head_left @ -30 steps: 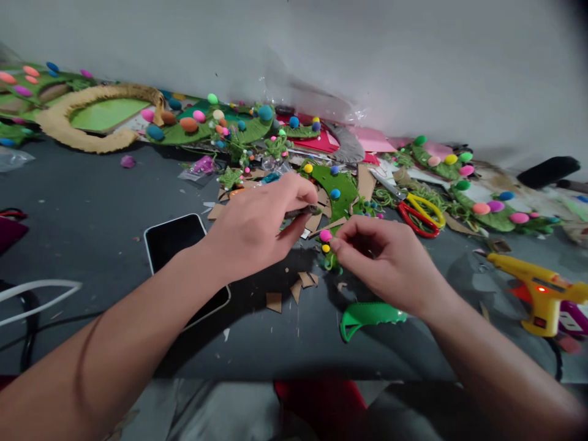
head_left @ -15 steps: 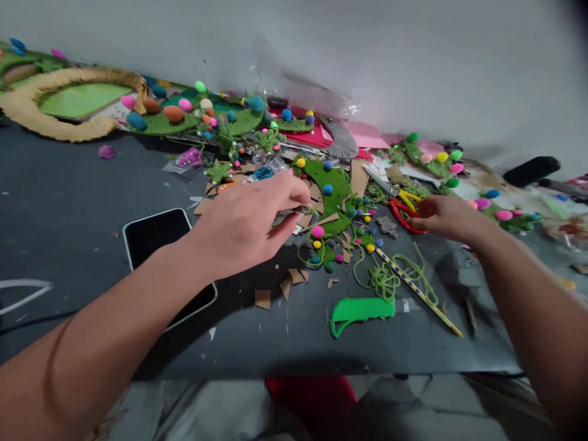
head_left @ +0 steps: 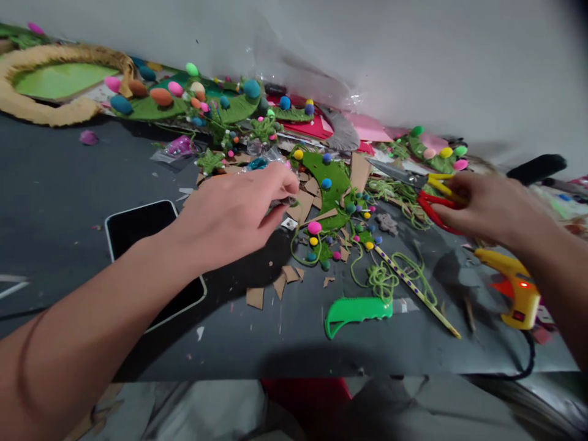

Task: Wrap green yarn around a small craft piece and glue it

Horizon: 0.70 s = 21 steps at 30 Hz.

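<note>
By the worker's clock, the left hand [head_left: 229, 211] pinched a small grey piece [head_left: 288, 201] at twelve; the right hand [head_left: 493, 208] gripped scissors [head_left: 416, 180] at one. Drawn in low, they might have snagged yarn [head_left: 390, 190] or knocked the glue gun [head_left: 505, 264] at two.

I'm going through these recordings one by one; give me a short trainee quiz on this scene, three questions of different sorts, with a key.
1. What does the right hand hold?
A) a brush
B) scissors
C) a ruler

2. True or false: the glue gun lies farther right in the picture than the green handle.

3. Fill in the blank: the phone is partly hidden by the person's ____ arm.

Key: 1. B; 2. true; 3. left
</note>
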### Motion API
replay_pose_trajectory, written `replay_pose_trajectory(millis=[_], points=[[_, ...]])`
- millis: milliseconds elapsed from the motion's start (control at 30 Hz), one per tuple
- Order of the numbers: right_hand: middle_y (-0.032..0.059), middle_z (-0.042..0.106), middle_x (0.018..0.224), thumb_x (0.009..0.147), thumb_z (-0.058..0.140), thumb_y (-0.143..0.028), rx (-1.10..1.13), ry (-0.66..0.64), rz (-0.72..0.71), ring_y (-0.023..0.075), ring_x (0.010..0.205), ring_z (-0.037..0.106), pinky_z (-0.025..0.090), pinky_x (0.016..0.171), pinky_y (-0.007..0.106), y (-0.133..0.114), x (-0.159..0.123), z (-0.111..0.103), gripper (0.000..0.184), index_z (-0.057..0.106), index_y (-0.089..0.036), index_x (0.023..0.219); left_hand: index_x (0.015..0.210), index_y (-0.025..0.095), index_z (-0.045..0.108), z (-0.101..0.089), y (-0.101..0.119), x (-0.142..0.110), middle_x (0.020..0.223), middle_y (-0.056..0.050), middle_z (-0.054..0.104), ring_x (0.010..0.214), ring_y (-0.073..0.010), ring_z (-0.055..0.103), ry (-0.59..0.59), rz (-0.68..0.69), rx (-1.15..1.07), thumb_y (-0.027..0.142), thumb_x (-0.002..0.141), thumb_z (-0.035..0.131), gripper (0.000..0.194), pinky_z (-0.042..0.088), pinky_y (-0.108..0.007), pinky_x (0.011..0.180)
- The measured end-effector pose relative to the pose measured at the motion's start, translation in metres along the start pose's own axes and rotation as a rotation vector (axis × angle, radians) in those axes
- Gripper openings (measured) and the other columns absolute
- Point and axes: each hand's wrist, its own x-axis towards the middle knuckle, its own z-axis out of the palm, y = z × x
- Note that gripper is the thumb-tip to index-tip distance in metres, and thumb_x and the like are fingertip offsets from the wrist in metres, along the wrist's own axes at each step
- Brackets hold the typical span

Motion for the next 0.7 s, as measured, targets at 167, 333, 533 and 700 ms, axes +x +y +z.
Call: replay_pose_trajectory(millis=[167, 333, 533, 700], points=[[0.0061, 0.061, 0.069, 0.072, 0.051, -0.069, 0.116, 0.074, -0.224, 0.0199, 0.060, 0.050, 0.032, 0.059, 0.034, -0.022, -0.039, -0.022, 0.048, 0.059, -0.023, 0.084, 0.120, 0.025, 0.058, 0.000, 0.000, 0.001, 0.102, -0.006, 0.081, 0.090, -0.0286, 0.078, -0.070, 0.003, 0.223, 0.025, 0.093, 0.056, 0.027, 0.047, -0.033, 0.056], [0.0061, 0.068, 0.069, 0.071, 0.051, -0.081, 0.140, -0.003, -0.266, 0.0222, 0.058, 0.057, 0.034, 0.056, 0.033, -0.052, -0.063, -0.042, 0.067, 0.073, -0.023, 0.098, 0.123, 0.023, 0.059, -0.002, 0.002, 0.002, 0.104, -0.009, 0.080, 0.088, -0.0313, 0.078, -0.104, 0.005, 0.271, 0.027, 0.094, 0.053, 0.030, 0.044, -0.032, 0.053], [0.0033, 0.065, 0.064, 0.073, 0.049, -0.083, 0.012, 0.002, -0.298, 0.0214, 0.055, 0.051, 0.030, 0.055, 0.033, -0.071, -0.066, -0.049, 0.062, 0.071, -0.027, 0.089, 0.121, 0.021, 0.060, -0.003, 0.005, 0.003, 0.107, -0.012, 0.079, 0.086, -0.0311, 0.077, -0.104, 0.031, 0.264, 0.023, 0.092, 0.053, 0.030, 0.046, -0.034, 0.053], [0.0046, 0.065, 0.065, 0.077, 0.048, -0.084, -0.002, 0.027, -0.316, 0.0218, 0.056, 0.050, 0.029, 0.055, 0.032, -0.074, -0.064, -0.047, 0.066, 0.073, -0.026, 0.100, 0.117, 0.022, 0.060, -0.003, 0.004, 0.003, 0.099, -0.011, 0.078, 0.084, -0.0283, 0.076, -0.099, 0.063, 0.269, 0.024, 0.093, 0.053, 0.025, 0.046, -0.033, 0.053]])
